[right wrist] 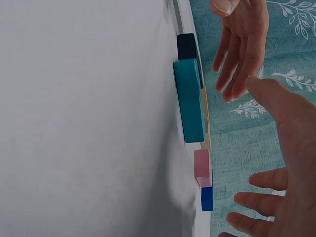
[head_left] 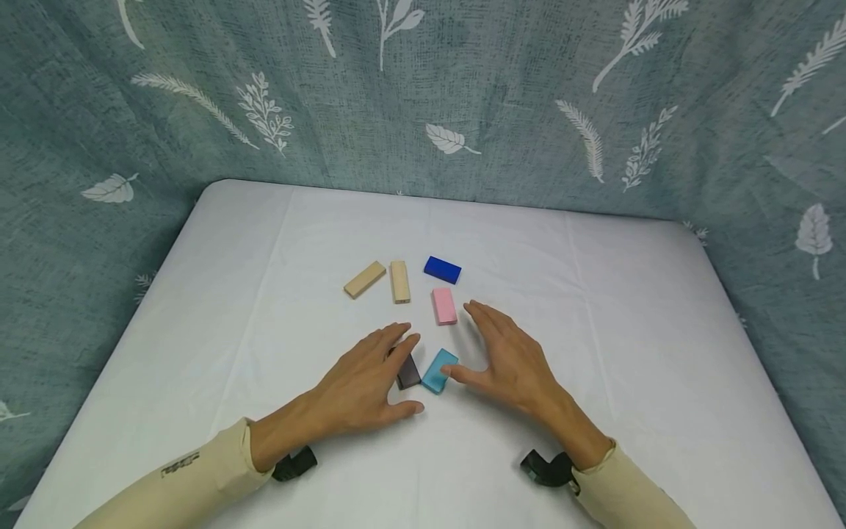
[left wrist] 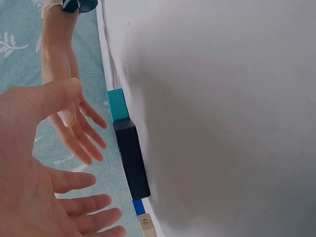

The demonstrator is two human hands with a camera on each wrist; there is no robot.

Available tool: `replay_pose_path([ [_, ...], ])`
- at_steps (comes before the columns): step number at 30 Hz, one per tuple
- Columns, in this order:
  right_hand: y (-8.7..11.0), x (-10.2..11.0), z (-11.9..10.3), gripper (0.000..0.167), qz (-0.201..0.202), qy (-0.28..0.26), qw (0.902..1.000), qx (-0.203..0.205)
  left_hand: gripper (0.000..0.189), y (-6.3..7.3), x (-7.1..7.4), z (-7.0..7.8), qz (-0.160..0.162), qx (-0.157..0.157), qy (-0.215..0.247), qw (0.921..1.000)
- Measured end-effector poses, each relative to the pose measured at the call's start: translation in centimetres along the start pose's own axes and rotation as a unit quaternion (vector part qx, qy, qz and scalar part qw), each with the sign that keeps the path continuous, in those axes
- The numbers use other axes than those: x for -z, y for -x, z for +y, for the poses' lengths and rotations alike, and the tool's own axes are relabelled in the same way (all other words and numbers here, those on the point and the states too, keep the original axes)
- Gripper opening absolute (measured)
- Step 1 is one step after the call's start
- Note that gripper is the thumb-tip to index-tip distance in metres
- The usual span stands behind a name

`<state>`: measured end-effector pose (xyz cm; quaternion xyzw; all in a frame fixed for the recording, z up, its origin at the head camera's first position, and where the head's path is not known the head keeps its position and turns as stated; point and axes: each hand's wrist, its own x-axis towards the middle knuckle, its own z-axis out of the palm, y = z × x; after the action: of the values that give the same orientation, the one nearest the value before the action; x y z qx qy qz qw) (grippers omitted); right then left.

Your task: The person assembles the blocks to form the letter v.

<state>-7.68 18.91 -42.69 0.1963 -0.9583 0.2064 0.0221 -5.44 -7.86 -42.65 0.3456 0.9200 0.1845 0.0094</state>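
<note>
My left hand (head_left: pixel 360 382) hovers with spread fingers over a black block (head_left: pixel 408 372), partly covering it in the head view. A light blue block (head_left: pixel 439 371) lies beside the black one, their near ends close together. My right hand (head_left: pixel 512 364) is just right of the light blue block, its thumb overlapping that block's edge in the head view. In the right wrist view a gap shows between the hand and the teal-looking block (right wrist: pixel 189 101). Above the light blue block lies a pink block (head_left: pixel 444 306), near the right fingertips. Neither hand holds anything.
Farther back on the white-covered table (head_left: pixel 661 353) lie a dark blue block (head_left: pixel 442 270) and two plain wooden blocks, one upright in view (head_left: pixel 399 282) and one slanted (head_left: pixel 365 280). A patterned teal cloth (head_left: pixel 423 95) hangs behind the table.
</note>
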Motion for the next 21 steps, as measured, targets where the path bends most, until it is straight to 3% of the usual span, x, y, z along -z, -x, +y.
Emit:
replay_pose_path([
  [12,-0.5,0.5,1.2,0.104,-0.006,-0.019,0.9998,-0.005,0.085,0.3,-0.2,0.5,0.0,-0.014,-0.015,0.9998],
  [21,-0.9,0.8,1.6,0.104,-0.018,-0.025,0.9993,-0.022,0.087,0.7,-0.3,1.2,-0.026,-0.026,-0.023,0.9991],
])
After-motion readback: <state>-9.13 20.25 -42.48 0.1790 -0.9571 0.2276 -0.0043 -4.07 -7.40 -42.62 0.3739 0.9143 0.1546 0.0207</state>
